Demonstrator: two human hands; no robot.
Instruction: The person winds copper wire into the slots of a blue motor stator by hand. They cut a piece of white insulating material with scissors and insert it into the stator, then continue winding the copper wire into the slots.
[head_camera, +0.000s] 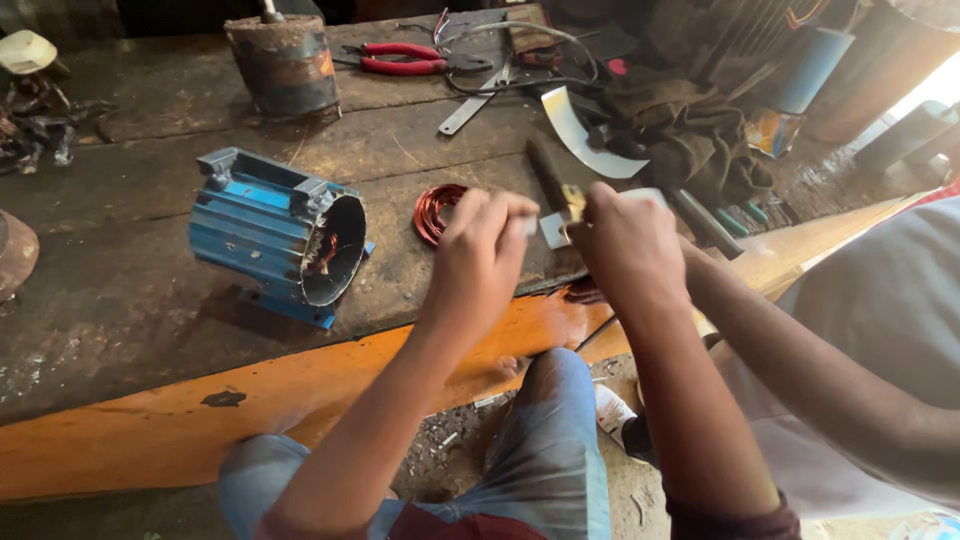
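My left hand (482, 252) and my right hand (622, 247) are raised together over the front edge of a dark wooden workbench (120, 290). Between them they pinch a small piece of white sheet (553, 230). The right hand also grips a thin yellowish tool (573, 200) that pokes up from the fist. A coil of copper wire (436, 212) lies on the bench just behind my left hand. To the left lies a blue finned motor housing (272, 235) on its side, copper windings visible inside its open end.
Red-handled pliers (402, 59), a rusty cylinder (284, 64), a flat metal strip (475, 103), a curved white sheet (575, 133) and a dark cloth (690, 135) lie at the back. An orange board (230, 400) edges the bench. Another person's arm (830, 370) reaches in from the right.
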